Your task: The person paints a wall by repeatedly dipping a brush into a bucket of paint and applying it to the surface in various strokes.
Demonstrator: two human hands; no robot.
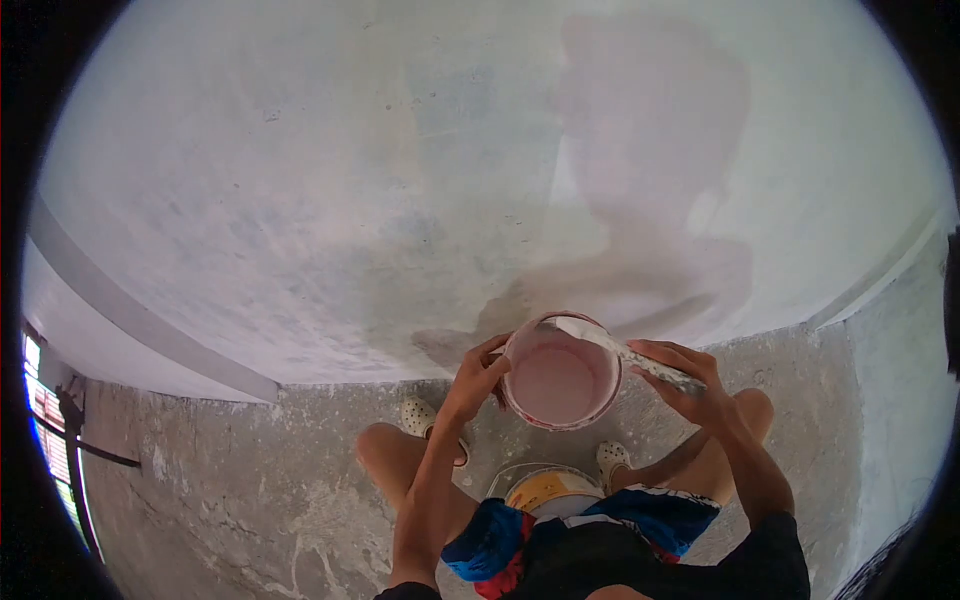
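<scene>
The left hand's [478, 382] fingers were clamped on the side of a round, pink-coated bucket [560, 424] before the pale, patchy wall [350, 200] — apparently steadying it — while the right hand's [692, 385] gripped a white-smeared, long-handled tool [610, 343], its head over the opening.

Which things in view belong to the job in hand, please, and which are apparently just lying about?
Job in hand:
pink-stained pot, in left hand
whitish tool, in right hand

Apparently unused:
yellow-and-white bucket below the pot, role uncertain
dark bar, far left
</scene>
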